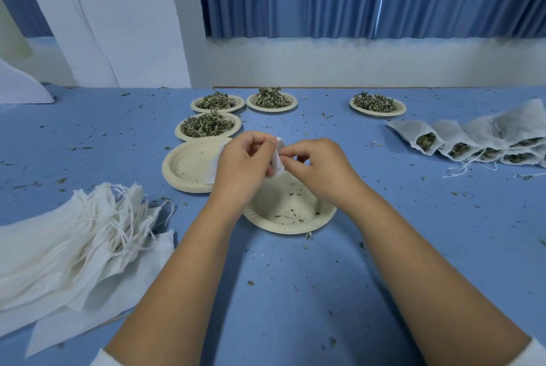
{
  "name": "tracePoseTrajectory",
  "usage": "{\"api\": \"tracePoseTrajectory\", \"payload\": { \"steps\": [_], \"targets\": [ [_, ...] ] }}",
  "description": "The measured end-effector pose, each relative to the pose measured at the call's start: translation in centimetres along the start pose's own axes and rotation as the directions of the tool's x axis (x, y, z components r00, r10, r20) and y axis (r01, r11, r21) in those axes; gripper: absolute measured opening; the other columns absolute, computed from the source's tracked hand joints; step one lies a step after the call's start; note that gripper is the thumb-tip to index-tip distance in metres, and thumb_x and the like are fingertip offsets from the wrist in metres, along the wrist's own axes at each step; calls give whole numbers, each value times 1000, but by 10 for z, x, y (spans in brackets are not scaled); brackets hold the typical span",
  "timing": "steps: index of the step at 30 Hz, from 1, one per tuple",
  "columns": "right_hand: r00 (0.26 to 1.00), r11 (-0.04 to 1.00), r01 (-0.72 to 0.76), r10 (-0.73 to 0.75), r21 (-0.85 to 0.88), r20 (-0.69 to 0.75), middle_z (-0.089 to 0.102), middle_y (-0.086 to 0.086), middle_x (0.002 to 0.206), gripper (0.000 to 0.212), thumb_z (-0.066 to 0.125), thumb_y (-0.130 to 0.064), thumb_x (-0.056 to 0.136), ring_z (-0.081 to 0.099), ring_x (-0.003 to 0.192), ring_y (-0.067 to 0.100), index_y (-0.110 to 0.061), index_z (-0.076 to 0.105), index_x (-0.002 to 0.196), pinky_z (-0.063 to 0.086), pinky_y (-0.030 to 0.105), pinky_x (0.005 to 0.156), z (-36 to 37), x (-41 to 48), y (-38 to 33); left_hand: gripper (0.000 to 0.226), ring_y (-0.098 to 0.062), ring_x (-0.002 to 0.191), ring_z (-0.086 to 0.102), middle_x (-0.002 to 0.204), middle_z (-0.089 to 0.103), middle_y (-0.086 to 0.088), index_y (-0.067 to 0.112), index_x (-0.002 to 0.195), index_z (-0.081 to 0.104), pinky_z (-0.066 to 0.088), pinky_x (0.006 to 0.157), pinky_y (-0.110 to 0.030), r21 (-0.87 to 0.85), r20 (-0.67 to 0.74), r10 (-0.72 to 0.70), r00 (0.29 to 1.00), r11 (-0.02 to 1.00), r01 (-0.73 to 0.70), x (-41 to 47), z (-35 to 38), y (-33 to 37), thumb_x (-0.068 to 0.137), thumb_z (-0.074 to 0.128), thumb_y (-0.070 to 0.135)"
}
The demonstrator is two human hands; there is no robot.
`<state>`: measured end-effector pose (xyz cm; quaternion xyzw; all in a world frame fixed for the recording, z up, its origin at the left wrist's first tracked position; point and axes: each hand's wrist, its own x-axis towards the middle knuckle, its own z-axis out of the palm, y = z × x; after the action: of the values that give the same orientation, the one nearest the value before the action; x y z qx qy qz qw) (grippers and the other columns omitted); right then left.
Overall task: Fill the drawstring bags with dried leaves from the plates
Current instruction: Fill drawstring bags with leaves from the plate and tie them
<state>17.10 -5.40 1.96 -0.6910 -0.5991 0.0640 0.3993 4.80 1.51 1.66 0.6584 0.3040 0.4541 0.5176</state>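
We have open table [413, 247] right of our arms; its far edge meets the wall. Four leaf plates [204, 137] stand at the back, with one near plate [289, 218] and one stack [183, 164] in front. Our left hand [245, 164] and right hand [322, 167] pinch one bag [279, 160] between them, above the near plate. Empty bags [74, 241] lie on the left and filled bags [472, 141] on the right; we cannot count either.

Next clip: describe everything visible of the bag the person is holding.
The bag is small, white, of thin gauzy fabric, seemingly flat. The left hand and right hand pinch its edge above the near plate. Its body trails left behind the left hand, over the stack of empty plates. No drawstring shows.
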Motion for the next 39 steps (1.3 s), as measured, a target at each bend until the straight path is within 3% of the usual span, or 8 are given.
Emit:
{"api": "tracePoseTrajectory", "payload": {
  "steps": [4, 7, 12, 20, 26, 30, 35, 39],
  "targets": [
    [990, 980, -30, 57, 199, -132, 69, -20, 79, 11, 71, -18, 86, 55, 63, 9, -28, 75, 87, 46, 12, 67, -9, 3, -1, 13, -5, 48, 52, 50, 56, 10, 14, 89, 67, 54, 68, -32, -47, -101, -41, 994, 998, 36, 5, -4, -2, 96, 56, 13],
    [964, 955, -166, 210, 246, -166, 63, -13, 70, 11, 77, -29, 81, 50, 53, -1, -26, 67, 77, 39, 9, 52, -8, 6, 0, 13, -5, 50, 52, 51, 54, 8, 13, 90, 68, 53, 70, -34, -101, -106, -55, 993, 994, 44, 6, -4, -2, 96, 57, 15],
    [889, 759, -455, 412, 466, 199, 70, -5, 76, 15, 73, -29, 86, 66, 63, 3, -14, 69, 86, 45, 16, 45, -8, 4, 0, 13, -7, 49, 51, 50, 53, 5, 15, 89, 67, 52, 61, -23, -116, -17, -42, 999, 992, 40, 3, -3, 2, 96, 56, 15],
    [898, 775, -435, 409, 458, 161, 51, -9, 50, 21, 68, -12, 85, 52, 46, 4, -12, 55, 68, 46, 16, 48, 0, 5, 4, 14, -8, 47, 48, 50, 55, 4, 11, 87, 66, 48, 53, -18, -96, 115, -62, 991, 993, 73, -1, 0, 5, 95, 55, 8],
    [881, 801, -471, 451, 370, 146, 61, 3, 60, 20, 60, -15, 89, 57, 56, 14, -3, 65, 73, 49, 22, 53, 11, 5, 8, 12, -6, 46, 48, 51, 55, 6, 12, 83, 67, 46, 51, -16, -23, 261, -82, 962, 996, 91, -8, 9, 4, 93, 61, 12],
    [881, 789, -468, 451, 398, 143, 50, -5, 49, 28, 66, -19, 89, 49, 40, 5, -15, 52, 65, 46, 17, 46, 5, 5, 8, 13, -5, 48, 51, 54, 59, 8, 13, 85, 67, 47, 54, -16, 1, 125, -69, 990, 998, 69, -5, 7, 2, 94, 59, 13],
    [879, 708, -465, 442, 532, 180, 53, -7, 46, 34, 73, -25, 86, 51, 40, 5, -16, 50, 62, 45, 16, 42, -13, 6, 7, 14, -5, 49, 52, 52, 58, 11, 18, 83, 65, 46, 53, -15, 49, -43, -21, 999, 999, 23, -2, 5, 1, 95, 58, 15],
    [865, 628, -484, 451, 609, 222, 63, -6, 57, 26, 71, -31, 87, 59, 46, 6, -13, 58, 73, 47, 17, 46, -14, 6, 7, 15, -4, 66, 56, 81, 65, 15, 25, 94, 66, 49, 69, -19, 164, -18, 99, 995, 982, -94, -7, 10, 0, 87, 71, 37]
  ]
}}
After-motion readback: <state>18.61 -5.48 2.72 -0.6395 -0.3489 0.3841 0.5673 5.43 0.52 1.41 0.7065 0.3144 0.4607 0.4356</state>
